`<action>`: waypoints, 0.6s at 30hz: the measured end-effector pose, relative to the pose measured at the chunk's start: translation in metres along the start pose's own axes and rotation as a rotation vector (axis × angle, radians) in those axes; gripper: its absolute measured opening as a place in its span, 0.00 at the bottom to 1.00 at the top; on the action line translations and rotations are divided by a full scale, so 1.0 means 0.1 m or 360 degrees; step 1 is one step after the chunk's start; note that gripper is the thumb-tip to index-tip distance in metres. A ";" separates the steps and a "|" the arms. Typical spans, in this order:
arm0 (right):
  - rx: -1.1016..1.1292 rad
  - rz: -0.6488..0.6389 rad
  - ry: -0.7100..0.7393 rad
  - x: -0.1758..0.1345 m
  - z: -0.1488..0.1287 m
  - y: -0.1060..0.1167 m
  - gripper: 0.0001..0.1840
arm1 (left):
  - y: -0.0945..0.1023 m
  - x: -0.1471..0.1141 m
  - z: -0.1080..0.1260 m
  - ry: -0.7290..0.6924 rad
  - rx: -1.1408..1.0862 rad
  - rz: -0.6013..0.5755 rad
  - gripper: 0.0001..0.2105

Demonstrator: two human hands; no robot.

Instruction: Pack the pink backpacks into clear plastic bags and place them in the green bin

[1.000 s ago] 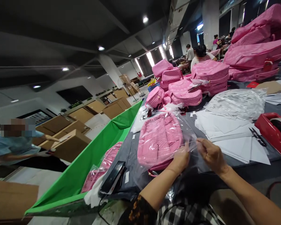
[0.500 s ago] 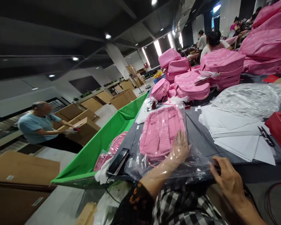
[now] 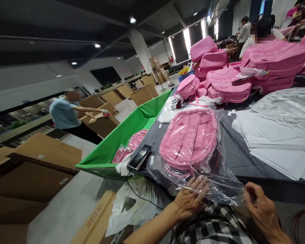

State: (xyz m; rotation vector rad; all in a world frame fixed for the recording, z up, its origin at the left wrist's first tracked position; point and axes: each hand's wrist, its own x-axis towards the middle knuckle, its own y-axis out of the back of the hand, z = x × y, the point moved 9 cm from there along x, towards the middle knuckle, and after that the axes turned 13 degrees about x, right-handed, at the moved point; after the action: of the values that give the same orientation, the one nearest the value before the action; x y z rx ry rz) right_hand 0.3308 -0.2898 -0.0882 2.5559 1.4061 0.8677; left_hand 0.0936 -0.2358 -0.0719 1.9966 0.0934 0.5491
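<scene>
A pink backpack (image 3: 189, 139) lies flat on the dark table cover, straps upward, inside a clear plastic bag (image 3: 225, 188). The loose end of the bag spreads toward me over the table's front edge. My left hand (image 3: 191, 196) rests on this near end, palm down with fingers stretched out, just below the backpack. At the bag's right corner, my right hand (image 3: 260, 206) pinches the plastic between thumb and fingers.
Left of the table hangs a green fabric bin (image 3: 127, 132) with bagged pink items. A black phone-like device (image 3: 139, 157) with a cable lies at the table edge. White sheets (image 3: 266, 139), clear bags (image 3: 289, 105) and stacked pink backpacks (image 3: 228, 84) are beyond. A co-worker (image 3: 66, 112) handles cartons.
My left hand has drawn back from the top of the backpack to the bag's near end. My right hand stays at the bag's corner. The view has shifted to the right.
</scene>
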 end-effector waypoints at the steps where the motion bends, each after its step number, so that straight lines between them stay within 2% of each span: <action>1: 0.0046 -0.0071 -0.0005 -0.07 0.04 -0.04 0.12 | -0.01 -0.16 -0.02 0.0069 -0.0023 0.0033 0.29; 3: 0.0121 -0.0138 -0.0001 -0.20 0.11 -0.08 0.15 | -0.11 -0.28 -0.08 0.0163 -0.0079 0.0042 0.26; 4: 0.0126 -0.0101 -0.0030 -0.24 0.15 -0.05 0.17 | -0.22 -0.22 -0.11 0.0189 -0.0109 0.0013 0.25; 7: 0.0047 0.0132 -0.0277 -0.24 0.25 0.14 0.20 | -0.55 0.31 -0.21 0.0248 -0.0228 -0.0099 0.24; 10: 0.0079 0.0088 -0.0521 -0.10 0.26 0.20 0.21 | -0.66 0.87 -0.27 0.0356 -0.0359 -0.0142 0.23; 12: 0.0163 0.0043 -0.0573 -0.01 0.26 0.23 0.23 | -0.51 0.98 -0.17 0.0281 -0.0449 -0.0079 0.20; 13: 0.0186 0.0060 -0.0595 0.02 0.29 0.27 0.24 | -0.38 0.93 -0.08 0.0170 -0.0487 -0.0018 0.18; 15: 0.0165 0.0155 -0.0627 0.02 0.38 0.38 0.26 | -0.08 0.62 0.14 -0.0124 -0.0537 0.0139 0.17; 16: 0.0123 0.0188 -0.0629 0.00 0.41 0.43 0.26 | 0.07 0.42 0.18 -0.0193 -0.0513 0.0235 0.18; 17: 0.0062 0.0204 -0.0605 -0.02 0.42 0.45 0.27 | 0.23 0.20 0.12 -0.0145 -0.0433 0.0390 0.18; 18: -0.0017 0.0202 -0.0553 -0.03 0.39 0.45 0.27 | 0.40 -0.02 -0.06 0.0089 -0.0242 0.0611 0.19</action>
State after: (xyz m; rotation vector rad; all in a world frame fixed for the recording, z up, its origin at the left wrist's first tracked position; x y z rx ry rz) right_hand 0.3839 -0.3113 -0.1068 2.6459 1.1453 0.4116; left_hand 0.0831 -0.2506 -0.0361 1.8577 -0.2955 0.8313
